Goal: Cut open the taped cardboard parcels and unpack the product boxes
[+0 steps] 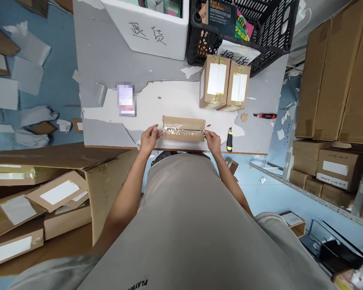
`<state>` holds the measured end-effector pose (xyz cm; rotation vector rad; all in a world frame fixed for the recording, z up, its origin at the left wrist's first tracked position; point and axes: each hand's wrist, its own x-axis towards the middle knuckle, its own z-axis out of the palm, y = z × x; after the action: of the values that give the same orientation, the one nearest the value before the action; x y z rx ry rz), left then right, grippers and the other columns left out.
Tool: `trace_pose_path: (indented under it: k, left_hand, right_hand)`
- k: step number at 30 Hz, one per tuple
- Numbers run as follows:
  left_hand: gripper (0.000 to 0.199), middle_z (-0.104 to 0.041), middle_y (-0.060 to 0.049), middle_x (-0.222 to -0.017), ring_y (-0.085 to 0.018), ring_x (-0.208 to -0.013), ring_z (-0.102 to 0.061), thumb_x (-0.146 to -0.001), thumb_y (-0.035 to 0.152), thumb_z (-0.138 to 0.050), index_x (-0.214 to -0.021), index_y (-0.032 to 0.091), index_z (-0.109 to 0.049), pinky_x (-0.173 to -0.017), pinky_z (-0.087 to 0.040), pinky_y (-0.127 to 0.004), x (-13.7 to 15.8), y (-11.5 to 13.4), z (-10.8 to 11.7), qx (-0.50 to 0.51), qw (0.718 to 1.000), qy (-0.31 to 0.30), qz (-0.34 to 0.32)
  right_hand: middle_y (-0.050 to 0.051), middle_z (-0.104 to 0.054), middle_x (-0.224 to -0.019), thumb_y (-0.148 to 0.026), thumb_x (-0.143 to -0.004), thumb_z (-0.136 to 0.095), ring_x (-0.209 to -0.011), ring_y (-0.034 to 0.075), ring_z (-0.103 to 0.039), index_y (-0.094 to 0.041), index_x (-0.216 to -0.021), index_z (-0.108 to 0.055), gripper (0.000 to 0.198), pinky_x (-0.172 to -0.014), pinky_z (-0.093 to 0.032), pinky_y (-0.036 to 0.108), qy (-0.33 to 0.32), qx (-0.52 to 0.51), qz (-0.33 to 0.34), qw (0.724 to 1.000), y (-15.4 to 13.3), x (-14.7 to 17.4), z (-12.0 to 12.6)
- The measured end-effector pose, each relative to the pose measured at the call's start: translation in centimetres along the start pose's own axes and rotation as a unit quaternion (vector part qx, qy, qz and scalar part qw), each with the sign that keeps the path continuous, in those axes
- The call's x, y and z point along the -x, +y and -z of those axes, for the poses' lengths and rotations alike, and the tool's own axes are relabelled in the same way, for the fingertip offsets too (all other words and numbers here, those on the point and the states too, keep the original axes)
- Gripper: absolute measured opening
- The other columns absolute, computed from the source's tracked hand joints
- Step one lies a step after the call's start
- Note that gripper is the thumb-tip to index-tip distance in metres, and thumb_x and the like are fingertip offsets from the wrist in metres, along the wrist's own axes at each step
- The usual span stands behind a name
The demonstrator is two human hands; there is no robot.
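A small flat cardboard box (184,137) lies lengthwise near the front edge of the table, with a strip of shiny clear packing tape (177,129) along its top. At its left end, my left hand (149,140) is closed in a pinch, fingertips at the end of the tape strip. Thumb and fingers of my right hand (213,142) are pinched at the opposite end, touching the box. Whether the fingertips grip cardboard or loose tape ends is too small to tell. Right of my right hand lies a yellow-and-black utility knife (229,139).
Two labelled cartons (217,80) stand behind, before a black plastic crate (242,38) and a white foam box (151,30). A red-and-black knife (264,116) lies at the right. A blurred phone-like rectangle (126,99) is at left. A large carton (109,177) holds several parcels.
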<state>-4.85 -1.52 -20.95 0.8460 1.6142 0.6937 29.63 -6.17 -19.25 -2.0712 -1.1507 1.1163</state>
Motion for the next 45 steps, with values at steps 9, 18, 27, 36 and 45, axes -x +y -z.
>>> trace_pose_path:
  k: [9, 18, 27, 36, 45]
  left_hand:
    - [0.075, -0.082, -0.018, -0.138, -0.029, -0.109, -0.082, -0.080, 0.028, -0.082, -0.154, 0.016, -0.074, -0.114, -0.065, -0.051, 0.3, -2.7, -0.1, -0.113, 0.992, -0.032, 0.039]
    - [0.056, -0.083, -0.016, -0.146, -0.036, -0.139, -0.077, -0.086, 0.048, -0.087, -0.131, 0.015, -0.087, -0.126, -0.061, -0.051, 1.1, -0.1, -0.3, -0.051, 0.996, -0.060, -0.032]
    - [0.059, -0.083, -0.021, -0.146, -0.035, -0.127, -0.081, -0.103, 0.049, -0.069, -0.145, 0.011, -0.081, -0.121, -0.061, -0.050, -0.3, 0.2, -1.0, -0.150, 0.988, -0.042, 0.000]
    - [0.052, -0.085, -0.020, -0.142, -0.035, -0.129, -0.082, -0.100, 0.042, -0.062, -0.139, 0.015, -0.083, -0.121, -0.062, -0.051, 1.0, -2.8, -0.2, -0.153, 0.986, -0.047, 0.044]
    - [0.036, -0.089, -0.014, -0.124, -0.032, -0.116, -0.085, -0.090, 0.037, -0.079, -0.118, 0.015, -0.085, -0.116, -0.067, -0.046, 2.7, 1.3, 0.1, -0.106, 0.993, -0.006, -0.057]
  right_hand:
    - [0.006, -0.088, -0.109, -0.032, -0.089, -0.078, -0.088, 0.021, -0.077, -0.017, -0.139, -0.083, 0.053, -0.103, -0.067, 0.041, -0.097, -0.010, -0.096, 0.991, 3.0, 0.8, -1.0]
    - [0.007, -0.088, -0.117, -0.052, -0.094, -0.078, -0.103, 0.025, -0.080, -0.023, -0.112, -0.090, 0.036, -0.103, -0.070, 0.043, -0.105, -0.064, -0.049, 0.991, 1.9, 0.8, -0.1]
    - [0.010, -0.088, -0.131, -0.061, -0.103, -0.074, -0.111, 0.030, -0.085, -0.025, -0.121, -0.089, 0.043, -0.108, -0.072, 0.053, -0.086, -0.027, -0.061, 0.994, 2.1, -0.4, -0.7]
    - [0.013, -0.089, -0.134, -0.029, -0.099, -0.066, -0.111, 0.027, -0.085, -0.020, -0.124, -0.087, 0.034, -0.112, -0.068, 0.049, -0.102, -0.032, -0.096, 0.990, 2.8, 2.5, -0.7]
    - [0.012, -0.091, -0.125, -0.041, -0.097, -0.078, -0.119, 0.032, -0.085, -0.021, -0.111, -0.089, 0.026, -0.118, -0.065, 0.048, -0.052, -0.032, -0.030, 0.998, -0.5, 2.3, 0.4]
